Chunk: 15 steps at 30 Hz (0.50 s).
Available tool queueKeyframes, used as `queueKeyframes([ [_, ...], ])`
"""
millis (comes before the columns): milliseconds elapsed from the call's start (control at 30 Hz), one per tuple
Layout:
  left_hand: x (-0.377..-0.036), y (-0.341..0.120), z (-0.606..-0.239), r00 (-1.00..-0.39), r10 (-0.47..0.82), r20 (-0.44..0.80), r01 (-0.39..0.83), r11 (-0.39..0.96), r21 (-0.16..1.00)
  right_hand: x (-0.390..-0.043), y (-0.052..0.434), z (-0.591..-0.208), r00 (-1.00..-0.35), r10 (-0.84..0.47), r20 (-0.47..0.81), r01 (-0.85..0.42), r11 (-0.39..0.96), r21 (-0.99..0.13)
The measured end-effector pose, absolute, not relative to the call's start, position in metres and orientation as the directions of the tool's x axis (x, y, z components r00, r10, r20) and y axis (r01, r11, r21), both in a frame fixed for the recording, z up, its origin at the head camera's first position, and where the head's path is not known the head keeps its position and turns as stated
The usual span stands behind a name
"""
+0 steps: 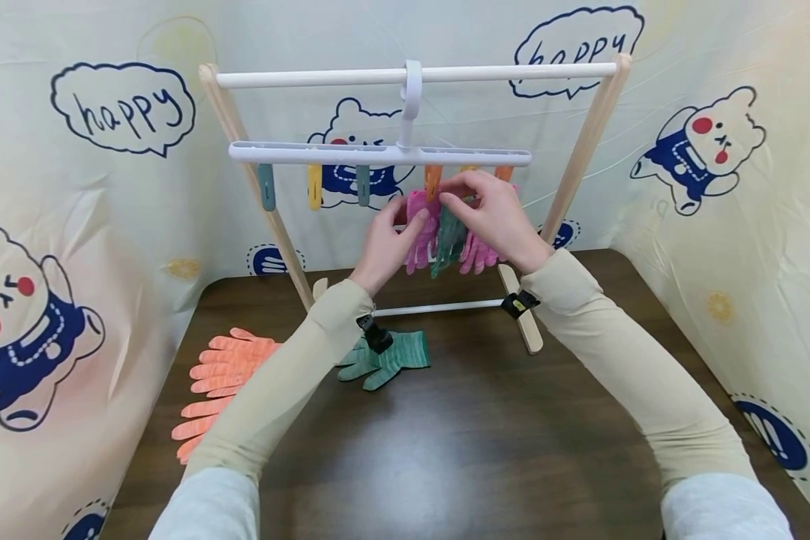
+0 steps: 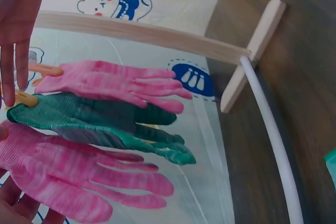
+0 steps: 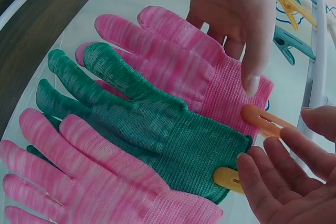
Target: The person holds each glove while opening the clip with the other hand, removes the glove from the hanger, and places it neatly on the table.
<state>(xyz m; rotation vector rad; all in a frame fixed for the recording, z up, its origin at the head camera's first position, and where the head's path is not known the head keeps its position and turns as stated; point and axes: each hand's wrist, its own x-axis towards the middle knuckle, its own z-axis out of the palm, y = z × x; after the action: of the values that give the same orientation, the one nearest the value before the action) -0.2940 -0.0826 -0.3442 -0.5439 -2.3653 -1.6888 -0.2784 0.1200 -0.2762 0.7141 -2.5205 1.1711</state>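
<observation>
A pink glove (image 1: 418,232) hangs by its cuff from an orange clothespin (image 1: 433,180) on the white hanger (image 1: 324,154). My left hand (image 1: 386,244) pinches that cuff, its thumb in front and the fingers behind. Close to the same clothespin is my right hand (image 1: 493,214), its fingers extended and thumb apart; a fingertip lies at the clip's edge in the right wrist view. Beside it a green glove (image 3: 142,114) hangs from a yellow clothespin (image 3: 227,179). Beyond that hangs another pink glove (image 2: 110,80), under a second orange clothespin (image 1: 504,173).
Teal (image 1: 266,187) and yellow clothespins (image 1: 314,186) hang bare on the hanger's left half. A wooden stand (image 1: 583,146) with a white rod (image 1: 310,78) carries the hanger. Orange gloves (image 1: 232,364) and a green glove (image 1: 394,356) lie on the brown table (image 1: 445,450).
</observation>
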Motion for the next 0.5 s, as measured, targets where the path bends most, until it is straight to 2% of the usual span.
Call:
queueKeyframes([
  [500,-0.2968,-0.0855,-0.3419,-0.928,0.163,0.336,0.365,0.212,0.906,-0.2791,0.116,-0.278,-0.843,-0.315,0.436,-0.536,0.555,-0.636],
])
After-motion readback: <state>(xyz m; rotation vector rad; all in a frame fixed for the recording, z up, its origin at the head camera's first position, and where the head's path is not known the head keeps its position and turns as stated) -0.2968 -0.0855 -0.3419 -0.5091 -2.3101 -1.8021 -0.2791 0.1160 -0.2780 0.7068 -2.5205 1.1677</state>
